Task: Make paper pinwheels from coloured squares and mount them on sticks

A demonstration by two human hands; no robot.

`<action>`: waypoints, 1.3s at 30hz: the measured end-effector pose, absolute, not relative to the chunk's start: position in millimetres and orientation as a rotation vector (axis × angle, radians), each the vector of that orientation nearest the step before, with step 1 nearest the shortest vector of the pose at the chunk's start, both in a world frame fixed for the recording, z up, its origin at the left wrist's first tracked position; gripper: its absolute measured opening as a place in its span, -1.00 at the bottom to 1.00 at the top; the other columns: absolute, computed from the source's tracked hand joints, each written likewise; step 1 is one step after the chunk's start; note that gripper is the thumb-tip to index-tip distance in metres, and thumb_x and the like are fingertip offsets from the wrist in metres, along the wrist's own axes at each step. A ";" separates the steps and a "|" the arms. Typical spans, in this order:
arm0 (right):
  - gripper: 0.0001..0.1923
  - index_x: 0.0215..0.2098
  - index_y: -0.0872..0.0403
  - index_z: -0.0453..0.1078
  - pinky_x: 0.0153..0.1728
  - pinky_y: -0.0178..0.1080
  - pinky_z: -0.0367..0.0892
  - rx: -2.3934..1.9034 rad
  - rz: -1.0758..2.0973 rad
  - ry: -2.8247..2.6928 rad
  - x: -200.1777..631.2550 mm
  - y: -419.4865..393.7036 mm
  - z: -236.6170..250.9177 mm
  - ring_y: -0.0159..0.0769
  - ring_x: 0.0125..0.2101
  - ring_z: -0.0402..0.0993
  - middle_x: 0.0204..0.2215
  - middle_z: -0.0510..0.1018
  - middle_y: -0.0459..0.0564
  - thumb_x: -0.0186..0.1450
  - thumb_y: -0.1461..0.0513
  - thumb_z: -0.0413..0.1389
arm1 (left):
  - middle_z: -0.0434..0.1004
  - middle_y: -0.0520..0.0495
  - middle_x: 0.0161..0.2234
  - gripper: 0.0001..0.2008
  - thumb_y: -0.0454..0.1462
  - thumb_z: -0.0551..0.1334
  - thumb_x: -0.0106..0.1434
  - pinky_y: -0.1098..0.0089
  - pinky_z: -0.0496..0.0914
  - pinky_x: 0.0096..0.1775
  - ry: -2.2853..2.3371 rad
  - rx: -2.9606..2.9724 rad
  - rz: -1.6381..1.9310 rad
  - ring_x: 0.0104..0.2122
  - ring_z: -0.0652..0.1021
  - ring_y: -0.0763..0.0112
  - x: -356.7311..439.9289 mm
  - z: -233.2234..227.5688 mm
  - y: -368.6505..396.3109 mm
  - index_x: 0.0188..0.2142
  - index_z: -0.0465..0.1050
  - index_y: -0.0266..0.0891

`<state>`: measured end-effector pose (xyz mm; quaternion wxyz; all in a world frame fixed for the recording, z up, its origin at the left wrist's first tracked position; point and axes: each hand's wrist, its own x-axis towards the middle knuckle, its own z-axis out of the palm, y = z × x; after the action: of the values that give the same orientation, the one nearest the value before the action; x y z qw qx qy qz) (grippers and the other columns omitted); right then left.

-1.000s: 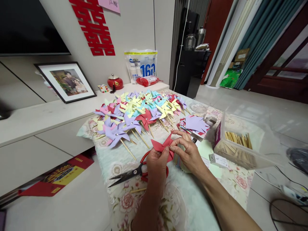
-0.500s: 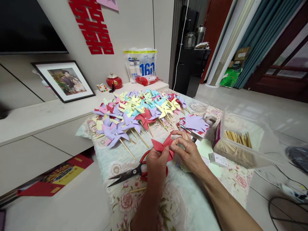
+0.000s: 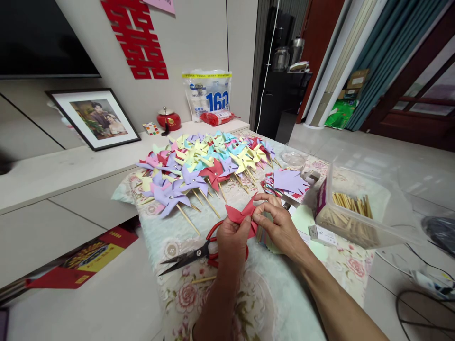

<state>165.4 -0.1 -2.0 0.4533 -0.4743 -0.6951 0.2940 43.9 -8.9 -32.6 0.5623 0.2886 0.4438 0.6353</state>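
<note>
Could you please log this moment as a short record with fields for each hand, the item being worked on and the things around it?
left hand: pinches the lower edge of the red paper pinwheel head
right hand: folds a tip in at its centre
scissors: red-handled, on the floral tablecloth just left of the hands
finished pinwheels: many colours, on sticks, spread behind
cut paper stack: purple sheet on top
clear box: wooden sticks inside, at right

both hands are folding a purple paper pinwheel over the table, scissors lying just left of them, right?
Not quite: the paper pinwheel is red, not purple, as the head view shows. The left hand and right hand do hold it, with the scissors lying just left.
</note>
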 end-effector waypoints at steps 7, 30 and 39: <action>-0.82 -0.45 0.04 0.39 0.10 -0.03 0.09 -1.166 0.757 -1.703 166.2 0.6 -3.7 -0.11 0.07 0.31 -0.03 0.44 0.04 0.32 0.22 0.11 | 0.64 0.00 -0.46 -0.80 -0.25 0.40 0.00 0.44 0.43 -0.37 1.061 0.685 1.486 -0.49 0.55 0.43 44.2 -30.1 -9.6 -0.35 0.60 -0.30; -0.80 -0.48 0.05 0.35 -0.23 -0.20 0.28 -1.200 0.982 -1.588 167.2 3.2 -9.2 -0.24 -0.32 0.40 -0.38 0.51 -0.05 0.26 0.15 0.14 | 0.58 0.04 -0.51 -0.79 -0.19 0.39 0.05 0.45 0.40 -0.37 1.042 0.703 1.431 -0.50 0.52 0.44 43.4 -42.4 -7.3 -0.36 0.59 -0.30; -0.79 -0.39 0.05 0.40 -0.37 -0.26 0.28 -1.151 1.189 -1.354 164.1 4.6 -10.1 -0.32 -0.42 0.37 -0.41 0.50 -0.08 0.15 0.11 0.27 | 0.63 -0.02 -0.47 -0.78 -0.21 0.41 0.00 0.43 0.42 -0.35 1.011 0.646 1.434 -0.49 0.55 0.42 45.0 -35.8 -8.2 -0.37 0.61 -0.30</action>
<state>164.1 4.6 -10.1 0.4809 -0.4719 -0.5553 0.4876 45.0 -8.2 -35.8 0.5940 0.2778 0.4350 0.6170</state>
